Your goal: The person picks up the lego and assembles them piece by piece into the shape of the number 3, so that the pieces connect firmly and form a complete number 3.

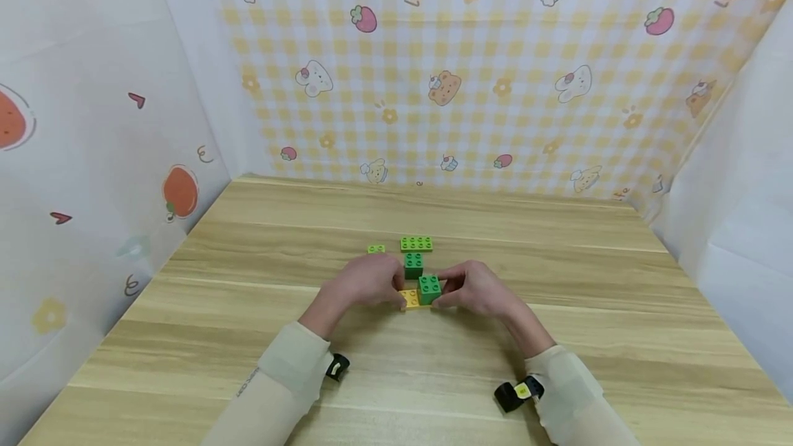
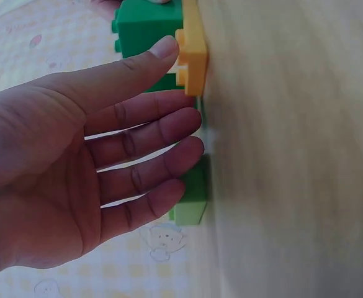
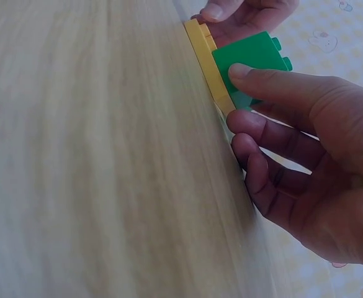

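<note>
A green 2x2 toy brick (image 1: 429, 289) sits on the right part of a flat yellow brick (image 1: 409, 299), which lies on the table. My right hand (image 1: 482, 289) pinches the green brick, its thumb on the near side as the right wrist view shows. Beside the yellow brick's left end is my left hand (image 2: 100, 149), fingers fairly straight and thumb tip close to the yellow studs; whether it touches them I cannot tell. Just behind stands a second green brick (image 1: 413, 265).
Farther back lies a light green 2x4 brick (image 1: 416, 244). Another light green brick (image 1: 376, 249) is partly hidden behind my left hand. The wooden table (image 1: 396, 391) meets a patterned cloth backdrop (image 1: 471, 122) at its far edge.
</note>
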Action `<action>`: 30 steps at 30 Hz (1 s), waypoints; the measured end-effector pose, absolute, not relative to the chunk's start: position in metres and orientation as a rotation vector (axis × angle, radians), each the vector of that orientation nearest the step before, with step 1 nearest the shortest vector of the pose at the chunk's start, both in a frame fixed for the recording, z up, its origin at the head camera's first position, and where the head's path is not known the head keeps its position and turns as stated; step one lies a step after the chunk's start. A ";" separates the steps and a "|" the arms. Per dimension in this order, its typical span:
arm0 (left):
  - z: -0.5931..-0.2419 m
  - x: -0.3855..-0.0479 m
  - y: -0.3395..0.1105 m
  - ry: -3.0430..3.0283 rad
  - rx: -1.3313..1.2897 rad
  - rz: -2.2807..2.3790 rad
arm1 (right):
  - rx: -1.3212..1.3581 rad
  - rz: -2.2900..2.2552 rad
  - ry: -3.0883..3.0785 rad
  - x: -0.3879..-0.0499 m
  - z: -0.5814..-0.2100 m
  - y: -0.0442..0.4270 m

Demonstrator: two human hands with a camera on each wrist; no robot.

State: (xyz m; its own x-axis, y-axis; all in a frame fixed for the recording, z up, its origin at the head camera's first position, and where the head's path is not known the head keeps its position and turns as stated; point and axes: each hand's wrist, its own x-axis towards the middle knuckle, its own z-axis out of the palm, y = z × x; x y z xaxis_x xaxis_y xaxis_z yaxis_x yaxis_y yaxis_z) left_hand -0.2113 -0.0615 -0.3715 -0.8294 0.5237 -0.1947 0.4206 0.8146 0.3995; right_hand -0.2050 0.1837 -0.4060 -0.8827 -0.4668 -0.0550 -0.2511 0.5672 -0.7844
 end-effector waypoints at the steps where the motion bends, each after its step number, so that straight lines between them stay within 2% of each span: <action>1: -0.371 -0.212 -0.063 2.712 0.716 0.502 | -0.595 -1.213 2.548 -0.205 -0.406 0.184; 16: -0.355 -0.222 -0.085 3.001 0.552 0.536 | -0.564 -1.193 2.569 -0.205 -0.406 0.184; 30: -0.365 -0.229 -0.091 3.045 0.509 0.478 | -0.574 -1.221 2.545 -0.204 -0.406 0.183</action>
